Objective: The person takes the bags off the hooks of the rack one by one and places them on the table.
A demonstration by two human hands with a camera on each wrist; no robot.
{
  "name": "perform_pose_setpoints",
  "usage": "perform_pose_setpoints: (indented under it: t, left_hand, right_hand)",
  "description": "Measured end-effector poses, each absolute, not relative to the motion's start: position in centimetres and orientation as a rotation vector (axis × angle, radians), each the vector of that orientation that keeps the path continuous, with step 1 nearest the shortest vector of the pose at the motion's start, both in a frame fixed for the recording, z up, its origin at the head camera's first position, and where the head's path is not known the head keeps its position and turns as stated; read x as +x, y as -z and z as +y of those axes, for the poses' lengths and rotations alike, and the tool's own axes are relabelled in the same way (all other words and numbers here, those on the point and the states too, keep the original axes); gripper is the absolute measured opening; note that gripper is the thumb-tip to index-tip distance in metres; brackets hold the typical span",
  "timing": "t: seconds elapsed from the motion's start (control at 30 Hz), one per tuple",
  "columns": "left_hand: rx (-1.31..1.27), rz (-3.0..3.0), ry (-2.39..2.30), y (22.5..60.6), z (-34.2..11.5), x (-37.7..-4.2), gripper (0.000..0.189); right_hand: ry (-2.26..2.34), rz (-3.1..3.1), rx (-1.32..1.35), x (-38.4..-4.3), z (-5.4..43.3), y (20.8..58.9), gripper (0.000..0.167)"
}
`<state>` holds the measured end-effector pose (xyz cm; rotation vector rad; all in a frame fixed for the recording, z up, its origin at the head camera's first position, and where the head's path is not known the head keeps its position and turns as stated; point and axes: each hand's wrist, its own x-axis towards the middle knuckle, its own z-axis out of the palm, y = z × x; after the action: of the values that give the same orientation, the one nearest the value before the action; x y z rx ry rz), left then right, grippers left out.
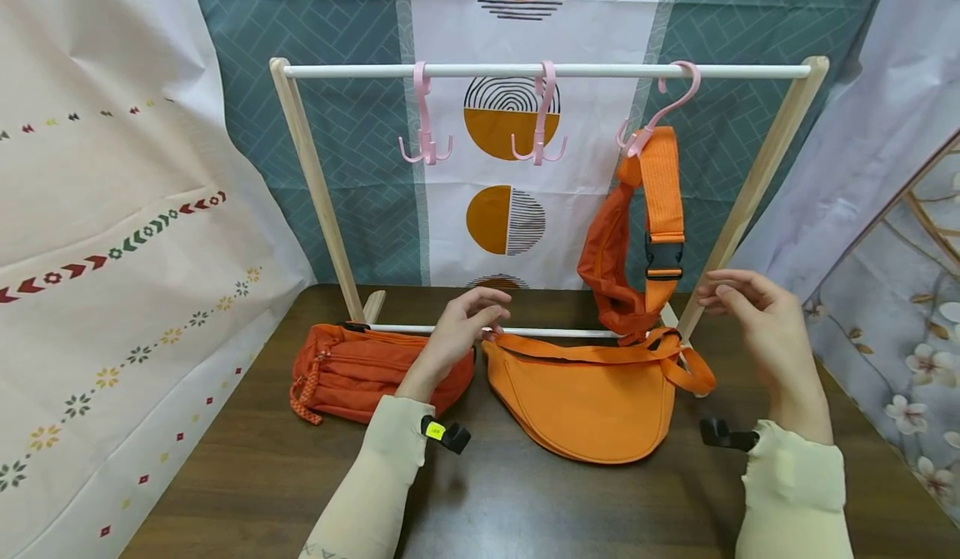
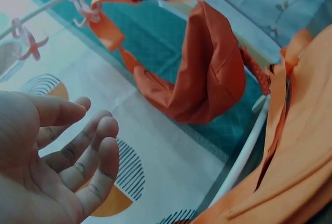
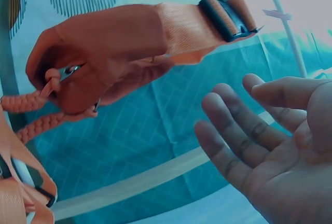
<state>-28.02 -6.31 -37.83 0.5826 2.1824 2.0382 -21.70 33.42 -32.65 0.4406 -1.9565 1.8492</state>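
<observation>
A rust-orange waist bag (image 1: 611, 251) hangs by its orange strap from the right pink hook (image 1: 652, 126); a black buckle (image 1: 664, 257) sits on the strap. On the table lies a lighter orange waist bag (image 1: 592, 401), its strap along the top edge. Left of it rests a red-orange pouch (image 1: 375, 371) with a braided cord. My left hand (image 1: 461, 330) hovers above the gap between those two, fingers loosely bent and holding nothing. Beside the rack's right leg, my right hand (image 1: 765, 326) is raised with relaxed fingers, apart from the hanging bag (image 3: 109, 47).
A rack with a white rail (image 1: 480, 70) and wooden legs (image 1: 318, 184) stands at the back of the brown table (image 1: 510, 509). Two more pink hooks, one at left (image 1: 426, 126) and one in the middle (image 1: 539, 126), carry nothing. Patterned cloth hangs behind and at both sides.
</observation>
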Motion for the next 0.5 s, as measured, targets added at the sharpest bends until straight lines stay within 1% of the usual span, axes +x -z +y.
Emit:
perform_pose_setpoints:
  t: [0.17,0.37,0.5]
  left_hand:
    - [0.592,2.139,-2.066,37.5,-6.2,-27.7,0.025]
    - [0.639,2.096,-2.06,37.0,-6.1,-27.4,0.026]
    - [0.68,2.049,-2.061,36.4,-5.7,-27.4,0.026]
  right_hand:
    - [-1.966,-1.837,0.522,-21.4,33.1,32.4,0.025]
    - [-1.942,-1.825,0.534,-21.0,32.5,31.8,0.027]
    - [-1.929,-1.79,0.547,-20.8,32.0,30.7,0.029]
